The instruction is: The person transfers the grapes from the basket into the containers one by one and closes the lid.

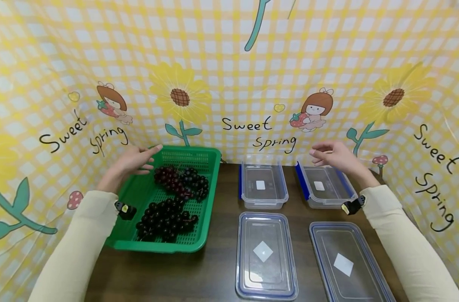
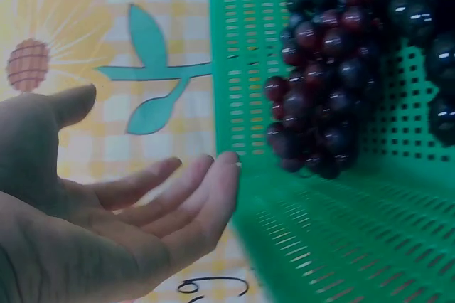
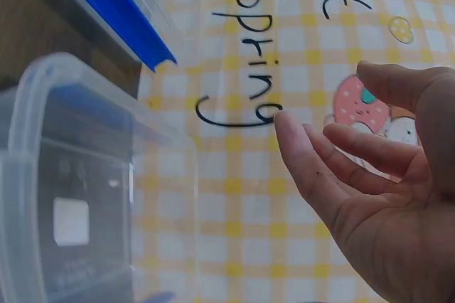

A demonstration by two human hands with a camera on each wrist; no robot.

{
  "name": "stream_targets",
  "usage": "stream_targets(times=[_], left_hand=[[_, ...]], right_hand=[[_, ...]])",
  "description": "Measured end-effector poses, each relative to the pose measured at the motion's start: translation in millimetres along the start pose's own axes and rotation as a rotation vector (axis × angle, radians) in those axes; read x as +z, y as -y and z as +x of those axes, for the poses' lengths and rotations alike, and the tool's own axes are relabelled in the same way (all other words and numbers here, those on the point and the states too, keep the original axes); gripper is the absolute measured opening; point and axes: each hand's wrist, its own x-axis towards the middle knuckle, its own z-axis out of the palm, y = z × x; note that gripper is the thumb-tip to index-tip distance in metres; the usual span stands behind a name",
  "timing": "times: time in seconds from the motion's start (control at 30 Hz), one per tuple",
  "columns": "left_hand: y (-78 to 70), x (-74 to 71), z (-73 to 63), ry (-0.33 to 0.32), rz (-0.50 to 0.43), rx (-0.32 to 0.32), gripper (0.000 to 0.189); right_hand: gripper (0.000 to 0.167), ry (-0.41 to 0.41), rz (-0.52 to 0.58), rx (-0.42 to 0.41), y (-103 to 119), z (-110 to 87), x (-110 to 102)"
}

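Observation:
Over the far left rim of a green plastic basket [image 1: 210, 201] hovers my left hand [image 1: 133, 161], its fingers loosely extended and holding nothing. Inside the basket lie bunches of grapes: a reddish-purple bunch [image 2: 320, 82], a dark bunch [image 1: 197, 182] beside it, and a larger black bunch [image 1: 167, 220] nearer me. My right hand [image 1: 335, 155] is raised behind the right clear plastic container [image 1: 327, 186], fingers relaxed, with nothing in them. Left of that stands another clear container [image 1: 265, 186]. Both have blue side flaps.
Two clear lids with blue seals, a left lid [image 1: 267, 272] and a right lid [image 1: 352, 247], lie flat in front of the containers on the brown wooden table [image 1: 222, 272]. A yellow checked cloth [image 1: 237, 84] with printed flowers hangs around the back and sides.

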Motion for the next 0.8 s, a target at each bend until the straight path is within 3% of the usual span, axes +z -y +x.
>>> stream_targets(times=[0.23,0.47,0.67,0.8], left_hand=[[8.2,10.6,6.4,0.044,-0.044,-0.102,0.104],[18.7,23.5,8.1,0.074,-0.015,-0.143,0.100],[23.6,35.5,15.0,0.012,0.021,-0.143,0.094],[23.8,42.0,21.4,0.006,-0.004,-0.154,0.092]], right_hand=[[0.056,0.052,0.065,0.013,-3,9.0,22],[0.051,0.089,0.113,0.047,-5,18.8,48],[0.054,0.123,0.178,0.075,-10,27.3,67],[0.057,0.134,0.223,0.106,-13,31.9,76]])
